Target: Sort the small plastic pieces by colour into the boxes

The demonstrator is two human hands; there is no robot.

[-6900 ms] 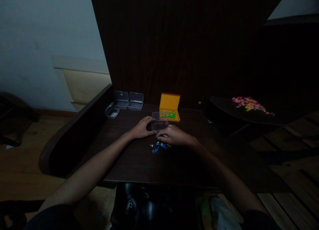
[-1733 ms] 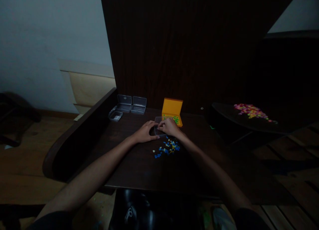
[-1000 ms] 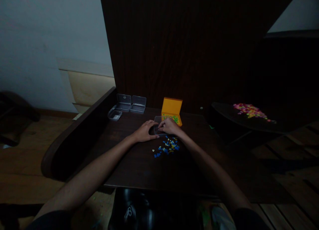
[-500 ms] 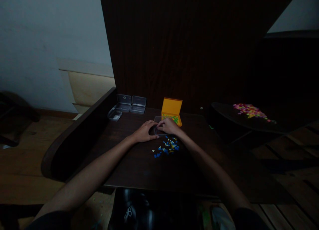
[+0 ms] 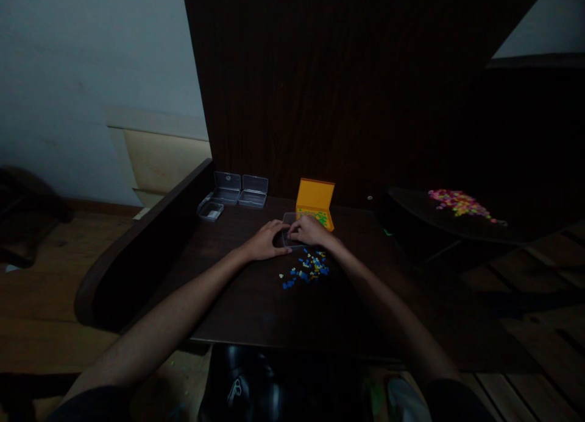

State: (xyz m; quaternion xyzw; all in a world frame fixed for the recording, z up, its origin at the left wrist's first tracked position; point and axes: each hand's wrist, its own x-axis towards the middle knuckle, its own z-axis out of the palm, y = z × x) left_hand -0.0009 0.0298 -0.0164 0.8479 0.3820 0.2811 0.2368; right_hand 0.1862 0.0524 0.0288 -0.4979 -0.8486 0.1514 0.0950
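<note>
A shallow clear plastic box (image 5: 292,215) lies on the dark wooden table between my hands. My left hand (image 5: 265,241) grips its left side, fingers at the far part and thumb along the near edge. Over the box, my right hand (image 5: 308,230) has its fingers curled and pinched together, pointing down into it. Whatever those fingertips hold is too small and dark to make out. Just nearer to me is a loose pile of tiny blue, yellow and white pieces (image 5: 311,267). An orange box (image 5: 315,193) with its lid up stands behind my right hand, small green pieces inside.
Clear lidded boxes (image 5: 253,192) stand open at the table's back left, with a smaller clear case (image 5: 211,211) in front. A raised wooden side panel (image 5: 146,239) bounds the left. On a dark surface to the right lies a pile of pink and yellow pieces (image 5: 461,204).
Both hands stay at the clear box in almost the same pose. The pile and the boxes show no visible movement.
</note>
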